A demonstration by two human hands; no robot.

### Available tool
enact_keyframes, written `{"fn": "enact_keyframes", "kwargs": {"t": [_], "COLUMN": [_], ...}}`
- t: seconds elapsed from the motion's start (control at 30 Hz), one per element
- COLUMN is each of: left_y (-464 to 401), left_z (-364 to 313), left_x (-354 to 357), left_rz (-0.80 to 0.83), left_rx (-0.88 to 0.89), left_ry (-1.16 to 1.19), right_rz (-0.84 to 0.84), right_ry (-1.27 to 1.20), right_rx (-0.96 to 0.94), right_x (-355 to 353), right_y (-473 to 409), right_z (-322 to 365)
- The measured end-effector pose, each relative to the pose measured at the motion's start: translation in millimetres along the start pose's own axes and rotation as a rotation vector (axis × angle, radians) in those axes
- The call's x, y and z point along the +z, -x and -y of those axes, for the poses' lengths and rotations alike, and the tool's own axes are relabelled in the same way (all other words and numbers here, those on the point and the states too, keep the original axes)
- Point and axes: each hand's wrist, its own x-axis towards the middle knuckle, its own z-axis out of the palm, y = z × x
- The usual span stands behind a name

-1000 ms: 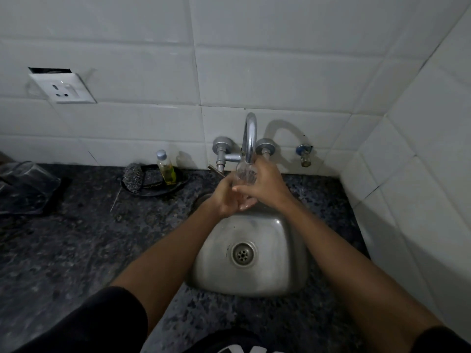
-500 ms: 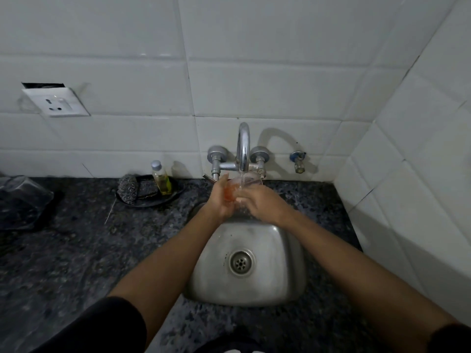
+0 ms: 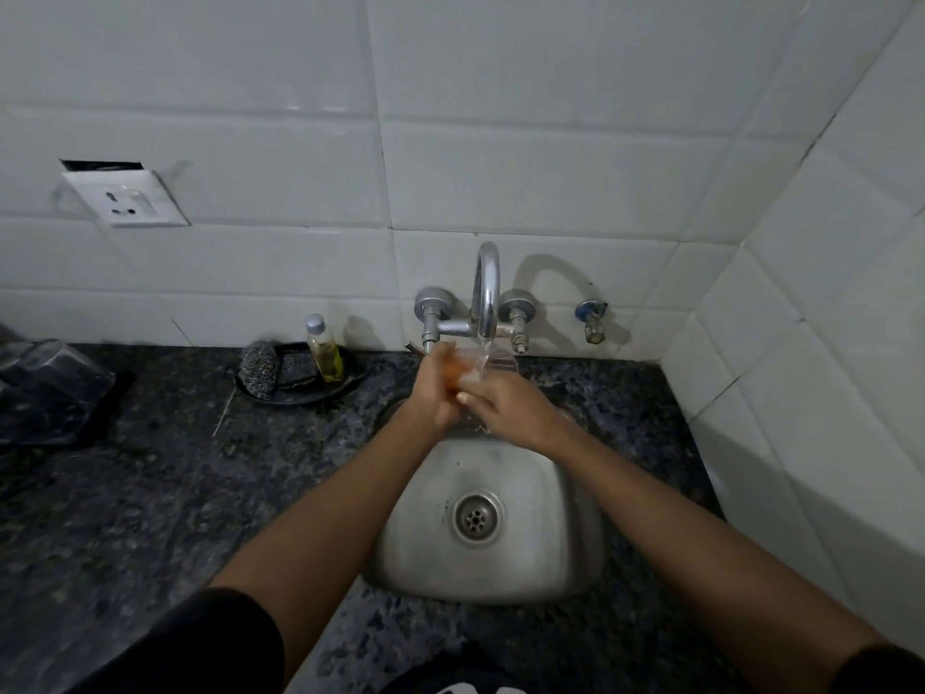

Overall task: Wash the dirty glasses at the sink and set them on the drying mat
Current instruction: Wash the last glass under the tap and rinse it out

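**Item: one clear glass, under the tap, centre of frame**

We hold the glass above the far rim of the steel sink, just right of the frame's centre, directly below the spout of the tap. A stream of water runs from the spout into it.

Left hand: we curl it round the glass's left side, fingers wrapped against the wall and showing reddish through it.

Right hand: placed at the near right of the glass and touching the left hand; its fingers reach under or round the lower part. We cannot tell from this angle whether they grip the glass or only steady it.

The glass's rim and upper right wall show beyond the fingers of both hands, towards the wall tiles.

Other entries:
- Dark round dish, left of the tap on the speckled counter, carrying a steel scrubber and a small bottle of yellow liquid, upright.
- Clear plastic item, left edge of frame; too dim to identify.
- Wall socket, upper left.
- Small valve, right of the tap.
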Motion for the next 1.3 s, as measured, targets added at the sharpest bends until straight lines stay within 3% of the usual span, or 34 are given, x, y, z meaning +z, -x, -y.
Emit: {"fn": "enact_keyframes", "kwargs": {"t": [0.07, 0.23, 0.37, 0.53, 0.7, 0.87, 1.03, 1.1, 1.2, 1.3], "left_y": [2.2, 3.9, 5.6, 9.0, 5.8, 10.6, 14.2, 15.5, 15.6, 14.6], "left_z": [3.2, -0.4, 4.1, -0.5, 4.6, 1.0, 5.2, 5.9, -0.4, -1.9], "left_x": [-0.3, 1.2, 1.3, 0.8, 1.4, 0.9, 4.1, 3.4, 1.8, 2.4], "left_rz": [-0.029, 0.088, 0.063, 0.117, 0.076, 0.12, 0.078, 0.097, 0.095, 0.013], "left_rx": [0.035, -0.043, 0.076, -0.031, 0.051, -0.074, 0.016, 0.01, -0.048, 0.035], "left_ry": [0.028, -0.038, 0.003, -0.021, 0.037, 0.041, 0.049, 0.079, 0.002, -0.016], "right_rz": [-0.047, -0.001, -0.095, 0.02, -0.042, -0.011, -0.01, -0.019, -0.044, -0.014], "right_ry": [-0.139, 0.187, -0.151, 0.197, -0.178, 0.217, -0.166, -0.105, 0.176, -0.051], "right_rx": [0.025, 0.031, 0.127, 0.003, 0.097, -0.046, 0.088, 0.079, -0.028, 0.067], "right_x": [0.0, -1.8, -1.9, -10.1, -4.1, -6.7, 2.3, -0.5, -5.0, -2.2], "right_y": [-3.3, 0.6, -2.7, -2.9, -1.5, 3.0, 3.0, 1.1, 2.6, 4.2], "right_z": [8.9, -6.1, 12.0, 3.2, 12.4, 1.7, 14.4, 14.9, 2.2, 4.3]}}
